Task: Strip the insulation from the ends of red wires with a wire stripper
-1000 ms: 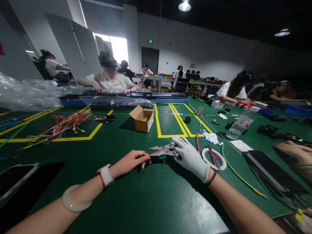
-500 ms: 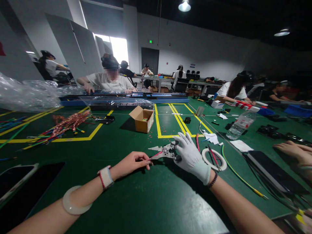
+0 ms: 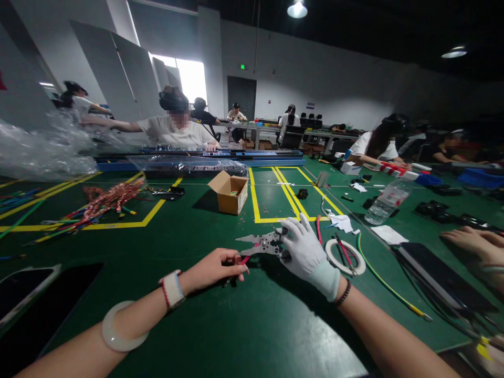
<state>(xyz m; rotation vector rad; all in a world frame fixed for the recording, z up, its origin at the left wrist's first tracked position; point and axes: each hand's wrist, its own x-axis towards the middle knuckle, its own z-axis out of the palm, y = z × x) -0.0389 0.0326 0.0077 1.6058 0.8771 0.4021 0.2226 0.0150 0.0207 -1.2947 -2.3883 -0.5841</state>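
My right hand (image 3: 305, 253), in a white glove, grips the handles of metal wire strippers (image 3: 262, 244) held just above the green table (image 3: 244, 320); the jaws stand apart. My bare left hand (image 3: 212, 269) pinches a short red wire (image 3: 247, 258) and holds its end up between the tool's jaws. A roll of white tape (image 3: 346, 257) with red-handled tools across it lies just right of my right hand.
A small open cardboard box (image 3: 230, 191) stands ahead, a pile of red wires (image 3: 104, 202) at left, a water bottle (image 3: 386, 202) at right. Dark phones (image 3: 31, 294) lie at the left edge. A co-worker's hand (image 3: 472, 244) rests at far right; other people sit at tables behind.
The strippers' jaws have opened and risen slightly. My left hand shifted a little towards me, still pinching the red wire. The person across the table reached an arm out to the left.
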